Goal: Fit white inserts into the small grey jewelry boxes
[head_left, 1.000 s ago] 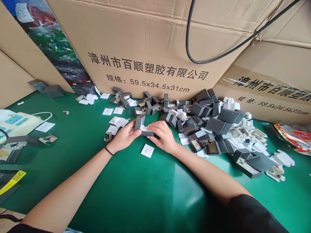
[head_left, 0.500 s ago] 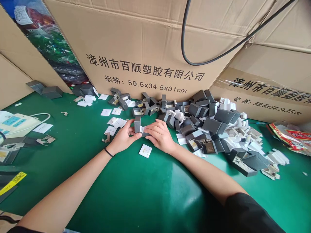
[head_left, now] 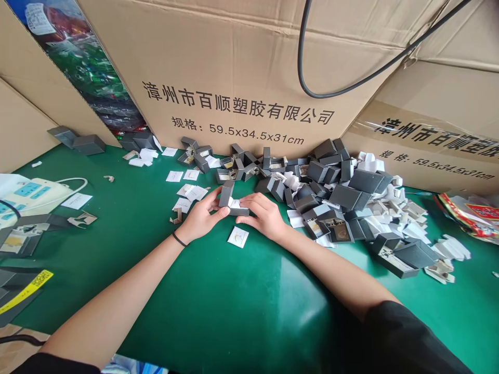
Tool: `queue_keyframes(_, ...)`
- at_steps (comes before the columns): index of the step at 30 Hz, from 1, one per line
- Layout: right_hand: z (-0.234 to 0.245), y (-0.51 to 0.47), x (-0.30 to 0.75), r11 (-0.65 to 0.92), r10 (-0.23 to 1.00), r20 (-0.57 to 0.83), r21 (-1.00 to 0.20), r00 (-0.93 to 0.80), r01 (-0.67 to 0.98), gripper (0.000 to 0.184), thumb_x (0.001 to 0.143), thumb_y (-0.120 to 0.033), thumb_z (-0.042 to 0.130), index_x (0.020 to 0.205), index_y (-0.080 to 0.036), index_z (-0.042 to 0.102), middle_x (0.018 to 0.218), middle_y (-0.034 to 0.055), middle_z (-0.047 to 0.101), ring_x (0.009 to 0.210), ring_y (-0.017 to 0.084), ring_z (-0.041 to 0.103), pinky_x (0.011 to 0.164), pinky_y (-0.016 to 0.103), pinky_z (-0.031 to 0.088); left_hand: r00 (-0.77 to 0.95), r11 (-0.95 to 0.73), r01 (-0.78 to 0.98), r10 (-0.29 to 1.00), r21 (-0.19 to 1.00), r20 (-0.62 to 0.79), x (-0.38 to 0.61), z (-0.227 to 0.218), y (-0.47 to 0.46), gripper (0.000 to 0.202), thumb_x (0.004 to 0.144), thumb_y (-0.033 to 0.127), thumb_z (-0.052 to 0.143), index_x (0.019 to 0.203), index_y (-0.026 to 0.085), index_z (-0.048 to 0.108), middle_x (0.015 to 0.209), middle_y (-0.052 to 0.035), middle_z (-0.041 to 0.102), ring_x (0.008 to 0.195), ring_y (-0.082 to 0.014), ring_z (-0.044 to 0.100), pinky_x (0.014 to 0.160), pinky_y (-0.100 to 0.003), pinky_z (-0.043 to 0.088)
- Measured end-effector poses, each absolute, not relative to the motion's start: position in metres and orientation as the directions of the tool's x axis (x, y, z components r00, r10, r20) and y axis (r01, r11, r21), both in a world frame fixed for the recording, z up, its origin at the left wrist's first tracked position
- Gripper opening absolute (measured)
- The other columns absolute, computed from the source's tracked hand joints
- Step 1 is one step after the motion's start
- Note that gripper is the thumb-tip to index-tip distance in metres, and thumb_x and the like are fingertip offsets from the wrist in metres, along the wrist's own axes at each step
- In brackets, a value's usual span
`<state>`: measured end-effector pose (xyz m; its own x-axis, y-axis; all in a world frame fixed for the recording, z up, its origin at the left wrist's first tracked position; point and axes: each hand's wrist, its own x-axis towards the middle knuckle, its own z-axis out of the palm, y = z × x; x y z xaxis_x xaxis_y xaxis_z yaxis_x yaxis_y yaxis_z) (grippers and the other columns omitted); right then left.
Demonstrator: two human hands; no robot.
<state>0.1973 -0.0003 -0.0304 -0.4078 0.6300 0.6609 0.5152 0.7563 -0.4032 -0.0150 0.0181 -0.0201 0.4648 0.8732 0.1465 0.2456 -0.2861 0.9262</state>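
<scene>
A small dark grey gift box [head_left: 226, 194] stands with its lid raised between my hands, a white lining [head_left: 236, 204] inside it. My left hand [head_left: 205, 215], a black band at its wrist, grips the box's left side with the thumb in front. On the right end, my right hand [head_left: 265, 215] curls its fingers behind the box and keeps its thumb low in front. Just below the box lies a small white square pad [head_left: 238, 237] with a thin gold-coloured mark or piece on it. White printed cards [head_left: 191, 192] lie left of the box.
Right of my hands is a heap of grey boxes [head_left: 343, 195] mixed with white paper liners [head_left: 405, 218]. Large cardboard cartons [head_left: 234, 62] stand behind. A white power strip [head_left: 35, 195] and opened boxes [head_left: 21, 236] are at left, a red packet [head_left: 471, 213] at far right.
The box has tilted slightly and its lid leans more to the right. My right fingers have drawn back off its opening, showing the white lining. The whole view has shifted a little.
</scene>
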Motion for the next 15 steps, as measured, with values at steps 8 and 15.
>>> queue_keyframes(8, -0.0292, -0.0026, 0.1968, 0.738, 0.635, 0.658, -0.364, -0.405, 0.568, 0.049, 0.082, -0.051, 0.059, 0.117, -0.017, 0.057, 0.106, 0.0112, 0.065, 0.102, 0.024, 0.055, 0.089, 0.039, 0.049, 0.435, -0.282, 0.228, 0.886, 0.932, 0.162, -0.0142, -0.0176, 0.0180, 0.076, 0.078, 0.047, 0.064, 0.142, 0.016, 0.035, 0.128, -0.0132, 0.058, 0.113, -0.0259, 0.059, 0.093, -0.035, 0.051)
queue_keyframes(15, -0.0318, -0.0020, 0.1946, 0.784, 0.601, 0.637, -0.352, -0.482, 0.512, 0.050, 0.084, -0.052, 0.055, 0.119, -0.016, 0.055, 0.115, 0.0139, 0.061, 0.111, 0.026, 0.051, 0.096, 0.045, 0.046, 0.439, -0.271, 0.241, 0.887, 0.932, 0.144, -0.0163, -0.0150, 0.0120, 0.075, 0.075, 0.043, 0.068, 0.139, 0.017, 0.039, 0.117, -0.0108, 0.063, 0.103, -0.0240, 0.062, 0.090, -0.036, 0.052)
